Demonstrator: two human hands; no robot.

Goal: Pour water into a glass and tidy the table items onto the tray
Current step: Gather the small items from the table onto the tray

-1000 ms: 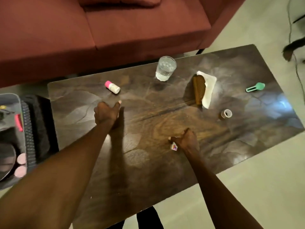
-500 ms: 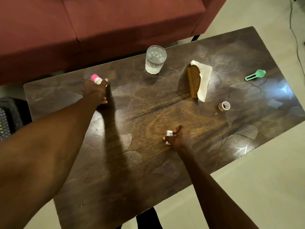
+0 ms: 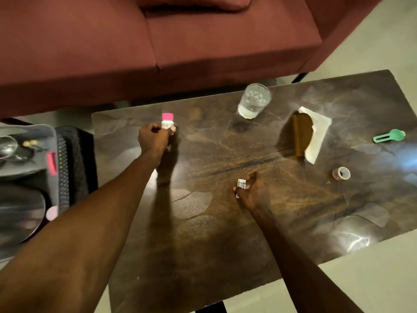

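Off the left end of the table sits the grey tray, already carrying some dark, blurred things I can't make out, a pink-red strip at its edge. It sits there, I would guess, so that each item can be swept across to it in one short reach.

The left hand is closed around a small white bottle with a bright pink cap, near the table's far-left corner. The fingers are curled and pressed about the bottle's body, the cap poking up clear of them, so the bottle stands upright in the grip. Whether it is lifted or touching the wood I can't tell.

Further right and nearer to me, the right hand pinches a small white box between thumb and fingertips, low over the middle of the table. Printing shows on one face, too small to read. Taking one item in each hand looks like a way to halve the trips to the tray.

Beyond it, by the sofa, stands the glass, clear, with water in its lower part, so the pouring seems done. To the right lie a brown comb resting on a white napkin, a roll of tape and a green clip, all well apart and waiting.
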